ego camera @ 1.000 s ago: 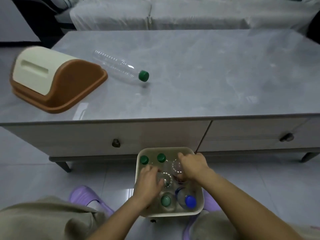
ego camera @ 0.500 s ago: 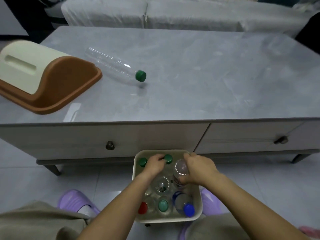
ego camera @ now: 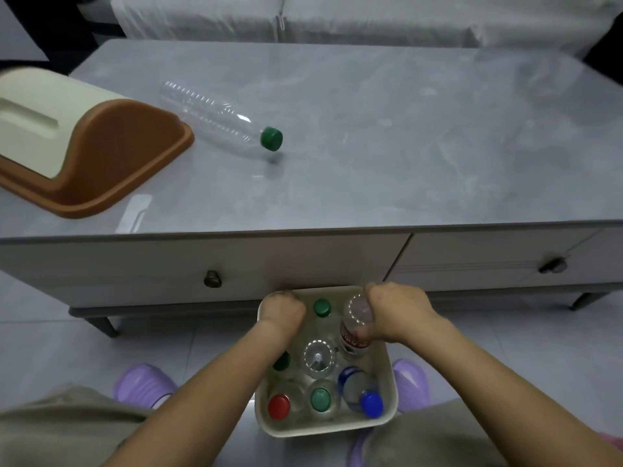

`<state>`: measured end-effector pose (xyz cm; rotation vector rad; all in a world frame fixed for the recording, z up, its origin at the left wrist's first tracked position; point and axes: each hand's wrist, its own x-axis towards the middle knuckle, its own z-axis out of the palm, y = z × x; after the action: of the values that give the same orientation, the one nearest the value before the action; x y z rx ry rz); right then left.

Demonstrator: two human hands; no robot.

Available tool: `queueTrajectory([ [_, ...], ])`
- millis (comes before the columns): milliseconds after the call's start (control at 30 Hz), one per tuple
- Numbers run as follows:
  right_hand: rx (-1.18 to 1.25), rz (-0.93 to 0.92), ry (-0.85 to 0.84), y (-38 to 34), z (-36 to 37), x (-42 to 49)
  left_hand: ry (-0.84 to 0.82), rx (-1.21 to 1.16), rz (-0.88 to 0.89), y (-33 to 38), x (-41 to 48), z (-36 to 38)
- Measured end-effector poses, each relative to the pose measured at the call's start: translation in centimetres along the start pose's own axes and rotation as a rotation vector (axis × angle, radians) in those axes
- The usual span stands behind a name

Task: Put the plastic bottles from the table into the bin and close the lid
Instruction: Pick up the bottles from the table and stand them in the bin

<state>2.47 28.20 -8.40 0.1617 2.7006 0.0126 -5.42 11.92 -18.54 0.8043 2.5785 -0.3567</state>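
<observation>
Low centre of the head view: cream bin (ego camera: pixel 387 382) sits on the floor tiles, lid off, between two purple slippers (ego camera: pixel 145 385). Both forearms reach into it from the bottom edge of the frame.

Left hand (ego camera: pixel 281 310) is at the bin's upper-left corner, knuckles up, fingers curled down into a closed fist. What it grips, if anything, is hidden under the hand; cannot tell. Wrist roughly straight, forearm running diagonally down-left.

Right hand (ego camera: pixel 397 315) is at the bin's upper-right corner, fingers wrapped around a clear red-label bottle (ego camera: pixel 357 318) standing base-up and slightly tilted. Thumb sits on the near side by the label. Forearm runs down-right.

Other bottles stand packed in the bin: green cap (ego camera: pixel 322 307) between the two hands, an upturned clear base (ego camera: pixel 318 355) in the middle, red cap (ego camera: pixel 279 406), green cap (ego camera: pixel 320 399) and blue cap (ego camera: pixel 371 404) along the near row. One more green cap is partly hidden by the left forearm.

Upper left of frame, on the grey tabletop (ego camera: pixel 404 146): one clear bottle with a green cap (ego camera: pixel 219 116) lies on its side, cap pointing lower right. Just left of it, the bin's brown-and-cream lid (ego camera: pixel 101 153) rests on the table; touching the bottle or not is unclear.

Along the top edge: grey sofa (ego camera: pixel 337 18). Two drawer knobs show on the table front.
</observation>
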Motion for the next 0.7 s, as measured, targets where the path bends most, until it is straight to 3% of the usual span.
queueTrajectory([
  [300, 0.119, 0.033, -0.067, -0.2, -0.5, 0.0, 0.073, -0.068, 0.02, 2.2, 0.0, -3.6],
  [433, 0.11, 0.016, -0.108, -0.8, -0.5, -0.6, 0.062, -0.222, 0.069, 1.1, 0.6, -2.7],
  [600, 0.156, 0.036, -0.022, 0.3, -7.0, -3.4, -0.004, -0.499, 0.042, 0.3, 0.3, 1.4],
  [700, 0.188, 0.044, -0.037, 1.4, -10.5, -6.0, 0.126, -0.379, -0.003, 1.5, -1.5, 1.9],
])
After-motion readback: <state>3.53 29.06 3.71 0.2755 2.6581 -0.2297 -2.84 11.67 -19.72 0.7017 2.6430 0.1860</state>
